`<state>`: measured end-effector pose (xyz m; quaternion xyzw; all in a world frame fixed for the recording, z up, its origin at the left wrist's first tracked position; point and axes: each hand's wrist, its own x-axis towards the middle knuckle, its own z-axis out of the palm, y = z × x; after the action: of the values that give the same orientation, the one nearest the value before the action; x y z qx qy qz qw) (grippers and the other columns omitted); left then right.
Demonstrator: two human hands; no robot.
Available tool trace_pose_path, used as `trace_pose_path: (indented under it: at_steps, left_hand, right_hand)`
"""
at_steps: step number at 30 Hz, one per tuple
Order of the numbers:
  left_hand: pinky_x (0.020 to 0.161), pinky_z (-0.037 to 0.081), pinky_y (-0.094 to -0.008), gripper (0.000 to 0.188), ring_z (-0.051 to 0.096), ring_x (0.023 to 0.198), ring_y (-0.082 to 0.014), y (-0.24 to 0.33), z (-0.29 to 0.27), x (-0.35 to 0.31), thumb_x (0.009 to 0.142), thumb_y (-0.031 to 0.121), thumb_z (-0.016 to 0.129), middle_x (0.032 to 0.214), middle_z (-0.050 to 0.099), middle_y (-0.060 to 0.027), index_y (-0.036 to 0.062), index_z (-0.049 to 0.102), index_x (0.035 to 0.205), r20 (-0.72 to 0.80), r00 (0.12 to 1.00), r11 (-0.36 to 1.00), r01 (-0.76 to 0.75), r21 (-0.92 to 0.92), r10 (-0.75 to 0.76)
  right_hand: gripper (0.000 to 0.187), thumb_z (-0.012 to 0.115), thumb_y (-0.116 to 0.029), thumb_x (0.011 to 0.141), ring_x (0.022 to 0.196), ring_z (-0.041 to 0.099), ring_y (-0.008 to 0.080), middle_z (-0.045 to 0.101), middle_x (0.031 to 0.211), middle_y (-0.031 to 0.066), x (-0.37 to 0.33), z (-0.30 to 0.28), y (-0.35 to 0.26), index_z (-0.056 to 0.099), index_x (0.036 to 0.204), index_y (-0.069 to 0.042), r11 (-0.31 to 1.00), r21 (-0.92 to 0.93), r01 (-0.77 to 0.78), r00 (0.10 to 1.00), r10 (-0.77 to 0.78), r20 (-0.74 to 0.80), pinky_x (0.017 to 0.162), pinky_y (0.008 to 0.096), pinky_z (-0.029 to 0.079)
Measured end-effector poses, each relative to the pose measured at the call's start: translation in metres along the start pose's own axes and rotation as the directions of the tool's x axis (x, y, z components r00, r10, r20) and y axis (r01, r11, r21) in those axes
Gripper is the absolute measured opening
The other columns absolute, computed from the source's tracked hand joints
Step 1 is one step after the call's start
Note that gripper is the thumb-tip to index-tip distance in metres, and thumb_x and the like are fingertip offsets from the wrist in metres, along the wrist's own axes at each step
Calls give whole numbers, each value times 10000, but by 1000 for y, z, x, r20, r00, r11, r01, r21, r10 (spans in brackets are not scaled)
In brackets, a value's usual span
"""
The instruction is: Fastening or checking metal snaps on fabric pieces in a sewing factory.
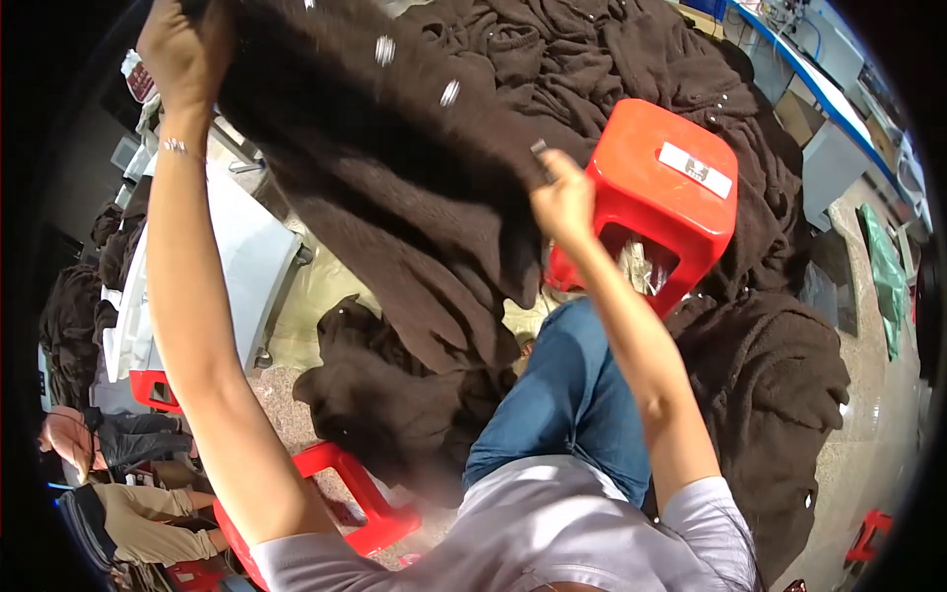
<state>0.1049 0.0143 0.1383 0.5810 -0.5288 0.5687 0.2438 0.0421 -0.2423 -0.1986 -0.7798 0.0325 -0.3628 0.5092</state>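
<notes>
Brown cloth (395, 178), one piece, held up ahead of knees (577, 321), apparently spread wide to hang open. Grip: left hand (185, 59), right hand (565, 202), both closed on upper edge. Behind, brown heap (562, 59), too tangled to count. Red stools (631, 138), at least two: beside right hand, below left arm (187, 286).

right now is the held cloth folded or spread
Spread: the brown cloth stretches between left hand and right hand, lower part hanging loose.

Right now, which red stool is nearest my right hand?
The red stool with a white label on its seat; other stools are farther from your right hand.
</notes>
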Motion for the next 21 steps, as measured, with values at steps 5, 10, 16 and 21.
trace_pose_path:
  at_steps: [5, 10, 16, 21]
  left_hand:
    - [799, 504, -323, 226, 664, 843, -222, 46, 9, -82, 836, 67, 659, 931, 688, -120, 16, 620, 1052, -59, 921, 876, 384, 291, -384]
    - [816, 430, -394, 232, 574, 888, -278, 235, 29, -248, 584, -46, 639, 859, 667, -55, 102, 531, 727, 488, 703, 776, 625, -79, -517]
    - [852, 454, -334, 275, 556, 1019, -287, 396, 49, -383, 666, -160, 605, 1090, 612, -105, 48, 606, 847, 506, 212, 277, 959, 57, -836]
    - [787, 475, -227, 187, 603, 855, -136, 424, 33, -412, 890, -134, 520, 992, 647, -51, 23, 615, 926, 472, -110, -186, 975, -117, -875]
  right_hand:
    - [196, 647, -24, 880, 897, 591, 112, 657, 980, 5, 18, -175, 2, 667, 1075, -39, 984, -17, 179, 872, -167, -460, 817, 252, 472]
    - [350, 541, 125, 804, 1075, 591, 214, 624, 1156, 98, -96, -323, 39, 608, 1135, 36, 928, -366, 75, 870, -240, -431, 989, 344, 451]
    - [405, 470, 167, 680, 921, 631, 239, 648, 962, 106, -273, -351, 78, 664, 997, 6, 738, -659, -146, 985, 44, -169, 852, 322, 504]
    - [227, 537, 51, 889, 897, 634, 145, 678, 984, 71, -371, -327, 110, 649, 1084, 17, 579, -475, -663, 740, 603, -298, 846, 266, 489]
